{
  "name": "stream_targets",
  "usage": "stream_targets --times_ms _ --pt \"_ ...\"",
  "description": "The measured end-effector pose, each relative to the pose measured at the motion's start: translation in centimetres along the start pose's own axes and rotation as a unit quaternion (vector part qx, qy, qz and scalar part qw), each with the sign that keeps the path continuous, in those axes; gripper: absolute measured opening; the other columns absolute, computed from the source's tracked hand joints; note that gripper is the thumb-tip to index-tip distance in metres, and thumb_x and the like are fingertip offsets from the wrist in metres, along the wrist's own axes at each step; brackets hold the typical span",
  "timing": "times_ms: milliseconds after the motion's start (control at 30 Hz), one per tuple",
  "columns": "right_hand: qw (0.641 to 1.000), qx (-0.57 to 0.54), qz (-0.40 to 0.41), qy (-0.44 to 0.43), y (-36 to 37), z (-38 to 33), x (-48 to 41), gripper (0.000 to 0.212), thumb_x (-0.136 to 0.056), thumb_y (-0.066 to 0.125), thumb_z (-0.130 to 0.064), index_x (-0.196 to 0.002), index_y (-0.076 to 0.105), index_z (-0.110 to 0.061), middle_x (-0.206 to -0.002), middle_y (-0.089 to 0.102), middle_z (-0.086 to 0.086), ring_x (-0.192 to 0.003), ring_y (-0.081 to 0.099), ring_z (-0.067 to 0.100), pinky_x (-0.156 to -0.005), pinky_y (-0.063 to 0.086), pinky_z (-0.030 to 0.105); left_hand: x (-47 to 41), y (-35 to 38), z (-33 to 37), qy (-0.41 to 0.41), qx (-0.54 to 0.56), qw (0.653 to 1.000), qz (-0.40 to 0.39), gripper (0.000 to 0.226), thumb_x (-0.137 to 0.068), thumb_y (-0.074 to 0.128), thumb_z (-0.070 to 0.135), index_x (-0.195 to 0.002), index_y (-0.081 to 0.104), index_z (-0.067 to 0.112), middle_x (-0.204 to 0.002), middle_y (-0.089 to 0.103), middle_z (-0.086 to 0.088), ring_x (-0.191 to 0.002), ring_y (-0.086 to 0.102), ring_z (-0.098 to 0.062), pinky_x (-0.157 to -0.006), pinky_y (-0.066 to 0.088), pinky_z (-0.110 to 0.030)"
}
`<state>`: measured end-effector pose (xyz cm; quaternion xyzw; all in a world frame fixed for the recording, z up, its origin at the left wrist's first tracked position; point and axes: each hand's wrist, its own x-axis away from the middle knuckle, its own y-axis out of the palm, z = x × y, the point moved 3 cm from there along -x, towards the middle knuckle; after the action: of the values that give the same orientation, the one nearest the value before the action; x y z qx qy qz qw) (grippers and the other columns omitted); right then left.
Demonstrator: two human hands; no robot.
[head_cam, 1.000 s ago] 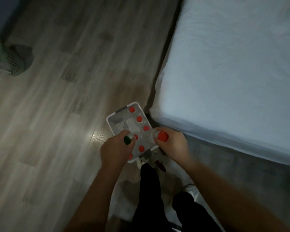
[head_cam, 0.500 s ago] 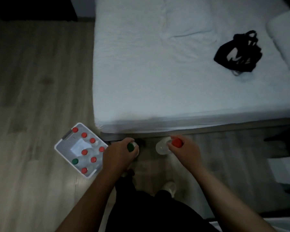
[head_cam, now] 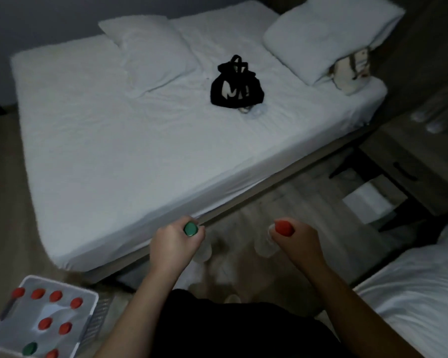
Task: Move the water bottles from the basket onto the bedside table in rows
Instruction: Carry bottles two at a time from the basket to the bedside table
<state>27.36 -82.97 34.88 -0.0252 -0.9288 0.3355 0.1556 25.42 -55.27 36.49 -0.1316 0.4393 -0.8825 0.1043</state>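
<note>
head view, looking down between two beds. the left hand (head_cam: 175, 244) grips a green-capped water bottle (head_cam: 190, 229) by its neck, fingers curled tight round it just under the cap. the clear body hangs below the fist over the floor (head_cam: 282, 202). the right hand (head_cam: 295, 241) grips a red-capped water bottle (head_cam: 283, 226) the same way, fingers clamped round the neck and the body slanting down to the left of the wrist. the two hands are level and well apart, both near the foot edge of the large bed (head_cam: 140, 138).

the white basket (head_cam: 95, 322) stands on the floor at the near left corner of the scene, left of the left forearm. it holds upright bottles seen from above: seven red caps (head_cam: 55, 296) and one green cap (head_cam: 29, 348).

the desk (head_cam: 398, 140), a dark bedside unit with a drawer handle, stands at the far right, beyond the right hand and beside the large bed. two pale round shapes (head_cam: 428, 122) lie on its top, too blurred to name.

on the large bed lie two white pillows (head_cam: 150, 52), a black bag (head_cam: 236, 86) with white lettering, and a beige item (head_cam: 352, 68) against the right pillow. a second bed (head_cam: 411, 293) fills the near right corner. dark trousers (head_cam: 230, 326) show between the forearms.
</note>
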Motion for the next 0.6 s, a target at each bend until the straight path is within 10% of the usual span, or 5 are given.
stream_targets --times_ms 600 --pt "0.984 -0.041 0.142 0.101 -11.1 7.3 -7.1 0.021 -0.075 0.077 -0.030 -0.095 0.069 -0.030 -0.087 0.066 -0.013 -0.084 0.063 0.005 -0.080 0.048 0.023 -10.8 10.0 16.1 0.164 0.041 0.979 -0.111 0.024 -0.068 0.066 0.047 -0.082 0.068 0.028 -0.073 0.071 0.004 -0.072 0.067 -0.018 -0.061 0.052 -0.030"
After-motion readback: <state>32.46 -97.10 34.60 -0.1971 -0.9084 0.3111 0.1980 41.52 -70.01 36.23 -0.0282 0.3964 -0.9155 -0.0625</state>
